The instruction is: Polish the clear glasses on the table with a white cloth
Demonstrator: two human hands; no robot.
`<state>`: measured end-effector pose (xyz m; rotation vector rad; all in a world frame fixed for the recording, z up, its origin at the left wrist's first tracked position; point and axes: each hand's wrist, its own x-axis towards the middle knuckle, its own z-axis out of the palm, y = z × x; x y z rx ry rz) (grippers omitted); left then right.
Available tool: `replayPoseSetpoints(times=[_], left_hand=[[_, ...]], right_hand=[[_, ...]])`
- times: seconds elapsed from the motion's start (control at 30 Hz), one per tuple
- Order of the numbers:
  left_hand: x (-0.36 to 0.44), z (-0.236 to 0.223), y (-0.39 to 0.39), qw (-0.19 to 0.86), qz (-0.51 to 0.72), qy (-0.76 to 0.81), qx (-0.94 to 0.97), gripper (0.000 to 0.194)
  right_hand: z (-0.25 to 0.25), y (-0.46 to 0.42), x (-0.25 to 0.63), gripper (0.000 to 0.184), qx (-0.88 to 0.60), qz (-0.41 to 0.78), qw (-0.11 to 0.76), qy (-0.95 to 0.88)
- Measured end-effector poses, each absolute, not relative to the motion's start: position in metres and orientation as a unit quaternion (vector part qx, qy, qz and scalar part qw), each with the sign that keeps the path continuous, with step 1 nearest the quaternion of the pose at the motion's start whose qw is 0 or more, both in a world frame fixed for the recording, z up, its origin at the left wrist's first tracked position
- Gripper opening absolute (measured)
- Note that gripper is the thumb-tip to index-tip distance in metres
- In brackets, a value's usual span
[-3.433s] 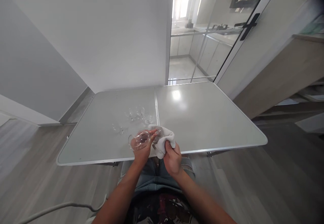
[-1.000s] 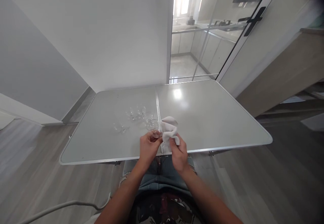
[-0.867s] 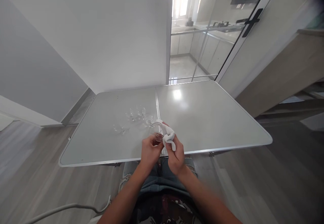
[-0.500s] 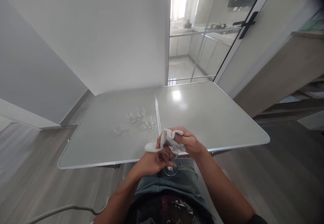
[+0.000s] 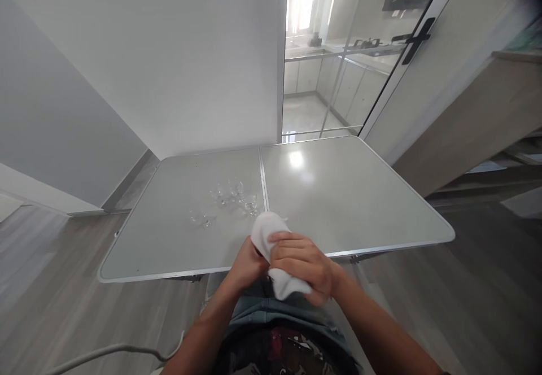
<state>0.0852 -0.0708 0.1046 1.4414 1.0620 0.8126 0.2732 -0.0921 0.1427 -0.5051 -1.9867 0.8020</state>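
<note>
White cloth bunches over both hands at the near tabletop edge, the right hand clenched around it from above, the left hand tucked beneath, its grip hidden, while spare glasses stand clear behind.

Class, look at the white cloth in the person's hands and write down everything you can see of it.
The cloth is white, soft and bunched into a rounded wad, with a second lobe showing below the fingers. It is held above the near edge of the table, over the person's lap. The right hand wraps over its middle; the left hand presses against its left side. Whatever it covers is hidden.
</note>
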Motion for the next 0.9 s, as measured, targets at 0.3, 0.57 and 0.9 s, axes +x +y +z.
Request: replayPoseSetpoints(times=[0.3, 0.57, 0.9], left_hand=[[0.098, 0.086, -0.073, 0.419, 0.377, 0.474, 0.676, 0.010], [0.112, 0.076, -0.074, 0.226, 0.341, 0.457, 0.790, 0.023], [0.113, 0.072, -0.059, 0.214, 0.352, 0.421, 0.808, 0.028]], right_hand=[[0.114, -0.104, 0.301, 0.040, -0.554, 0.386, 0.459, -0.578], [0.083, -0.099, 0.282, 0.050, -0.530, 0.481, 0.471, -0.516], [0.059, -0.085, 0.264, 0.031, -0.532, 0.411, 0.575, -0.466]])
